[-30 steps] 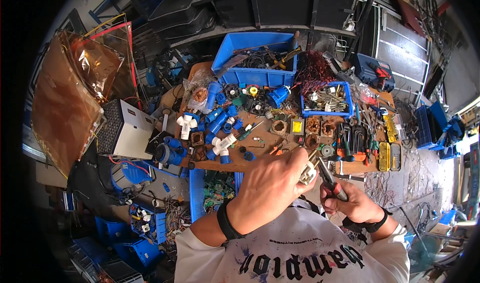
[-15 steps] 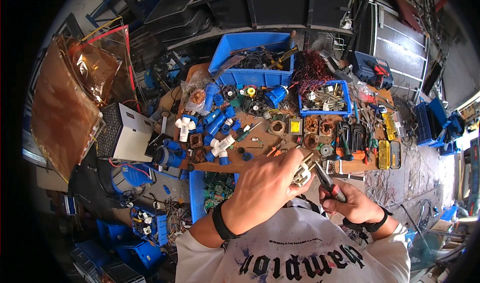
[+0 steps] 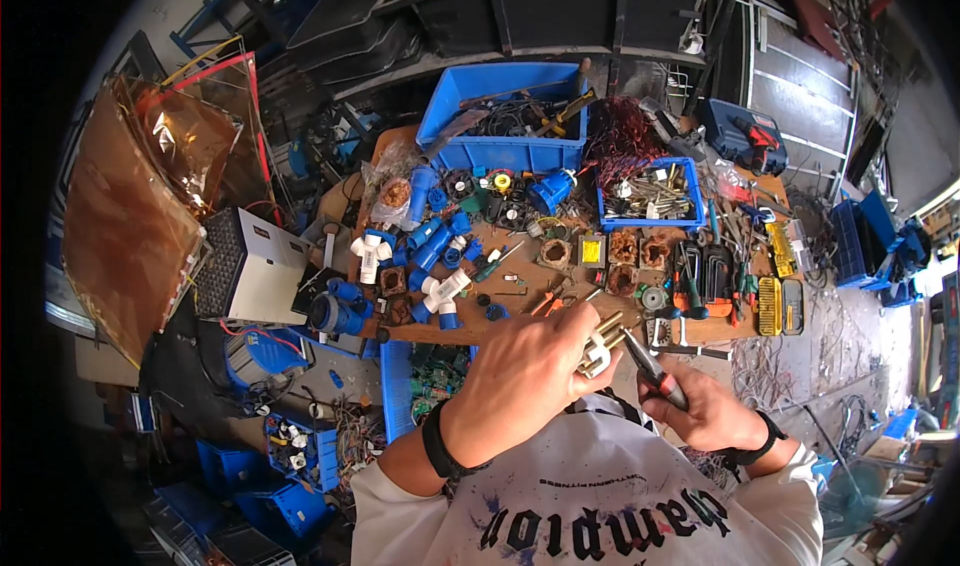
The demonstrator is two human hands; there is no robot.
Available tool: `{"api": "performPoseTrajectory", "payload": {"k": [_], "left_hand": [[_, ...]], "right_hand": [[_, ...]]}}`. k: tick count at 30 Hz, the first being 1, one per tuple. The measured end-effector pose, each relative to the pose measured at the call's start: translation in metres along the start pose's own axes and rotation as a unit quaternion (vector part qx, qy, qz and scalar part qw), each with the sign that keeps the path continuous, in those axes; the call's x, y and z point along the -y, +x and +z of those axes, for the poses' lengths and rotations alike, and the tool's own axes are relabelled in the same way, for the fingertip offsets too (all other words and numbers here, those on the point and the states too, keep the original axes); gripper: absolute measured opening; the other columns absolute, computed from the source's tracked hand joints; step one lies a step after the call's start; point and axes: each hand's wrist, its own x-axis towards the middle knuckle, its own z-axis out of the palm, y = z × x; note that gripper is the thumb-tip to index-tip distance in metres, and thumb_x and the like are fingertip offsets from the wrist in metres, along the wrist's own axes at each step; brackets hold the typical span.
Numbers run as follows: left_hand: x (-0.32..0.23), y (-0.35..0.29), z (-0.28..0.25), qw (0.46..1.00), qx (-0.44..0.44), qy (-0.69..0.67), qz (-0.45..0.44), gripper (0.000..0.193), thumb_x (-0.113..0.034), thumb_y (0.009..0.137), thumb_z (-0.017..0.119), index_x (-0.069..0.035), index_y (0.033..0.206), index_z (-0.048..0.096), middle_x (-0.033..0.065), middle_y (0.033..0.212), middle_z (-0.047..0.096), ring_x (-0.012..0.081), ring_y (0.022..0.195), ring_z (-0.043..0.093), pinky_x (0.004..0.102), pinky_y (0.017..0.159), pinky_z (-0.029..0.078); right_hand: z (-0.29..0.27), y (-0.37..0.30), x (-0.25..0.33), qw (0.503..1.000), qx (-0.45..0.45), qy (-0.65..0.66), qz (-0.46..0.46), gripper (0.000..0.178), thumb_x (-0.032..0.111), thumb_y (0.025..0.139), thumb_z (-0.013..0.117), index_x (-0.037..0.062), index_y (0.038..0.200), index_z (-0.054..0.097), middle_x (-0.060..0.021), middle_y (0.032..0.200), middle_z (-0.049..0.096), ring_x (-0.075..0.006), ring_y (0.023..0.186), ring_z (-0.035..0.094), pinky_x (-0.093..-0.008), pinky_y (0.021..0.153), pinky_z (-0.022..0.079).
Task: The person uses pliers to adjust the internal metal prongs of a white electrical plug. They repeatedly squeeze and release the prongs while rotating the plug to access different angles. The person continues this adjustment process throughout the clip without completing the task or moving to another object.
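Above the cluttered workbench (image 3: 520, 296), my left hand (image 3: 525, 371) was closed around a small white-and-brass part (image 3: 597, 344); my right hand (image 3: 705, 411) gripped red-handled pliers (image 3: 655, 371), tips touching that part.

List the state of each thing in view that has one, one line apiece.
left hand: closed around a small white and brass part, held up
right hand: gripping pliers, tips at the part
large blue bin: open, holding tools and cables
small blue bin: open, full of metal pieces
yellow case: lying flat on the workbench
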Motion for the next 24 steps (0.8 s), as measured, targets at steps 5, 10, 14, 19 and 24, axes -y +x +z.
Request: {"api": "performPoseTrajectory", "payload": {"k": [5,10,14,19,24], "left_hand": [[0.002,-0.001,0.004,1.000,0.011,-0.006,-0.015,0.031,-0.025,0.075,0.078,-0.006,0.088,0.057,0.0092,0.067,0.063,0.0284,0.057,0.062,0.0388,0.051,0.048],[0.002,-0.001,0.001,0.999,-0.019,-0.026,-0.004,0.031,-0.025,0.074,0.078,-0.007,0.087,0.058,0.0093,0.064,0.063,0.0283,0.056,0.063,0.0381,0.050,0.048],[0.003,-0.001,0.002,0.999,-0.028,-0.035,-0.014,0.030,-0.025,0.074,0.078,-0.006,0.087,0.058,0.0108,0.062,0.062,0.0294,0.055,0.062,0.0385,0.049,0.048],[0.003,-0.002,0.001,0.999,-0.023,-0.025,-0.015,0.031,-0.025,0.075,0.078,-0.006,0.086,0.058,0.0113,0.062,0.062,0.0300,0.055,0.062,0.0390,0.050,0.049],[0.005,-0.003,-0.001,0.998,0.012,-0.037,-0.040,0.031,-0.026,0.075,0.078,-0.006,0.087,0.057,0.0117,0.064,0.064,0.0290,0.058,0.065,0.0383,0.051,0.051]], "right_hand": [[0.001,0.000,-0.003,1.000,0.010,0.011,0.014,0.014,0.011,0.091,0.062,0.0042,0.101,0.053,-0.0090,0.081,0.053,-0.0219,0.074,0.055,-0.0326,0.069,0.045],[0.002,0.004,-0.011,0.999,-0.014,0.030,-0.030,0.012,0.005,0.090,0.060,0.0049,0.099,0.053,-0.0029,0.083,0.051,-0.0129,0.077,0.049,-0.0280,0.072,0.043],[0.001,0.005,-0.016,0.998,-0.028,0.008,-0.056,0.013,0.011,0.091,0.060,0.0049,0.101,0.054,-0.0093,0.083,0.057,-0.0222,0.077,0.057,-0.0326,0.071,0.046],[-0.002,0.005,-0.009,1.000,0.006,-0.004,-0.028,0.013,0.010,0.092,0.059,0.0046,0.101,0.053,-0.0096,0.083,0.056,-0.0221,0.077,0.057,-0.0326,0.072,0.045],[-0.005,0.003,0.002,0.999,0.033,-0.011,-0.015,0.013,0.010,0.092,0.058,0.0040,0.102,0.052,-0.0092,0.081,0.055,-0.0222,0.076,0.056,-0.0328,0.072,0.045]]}}
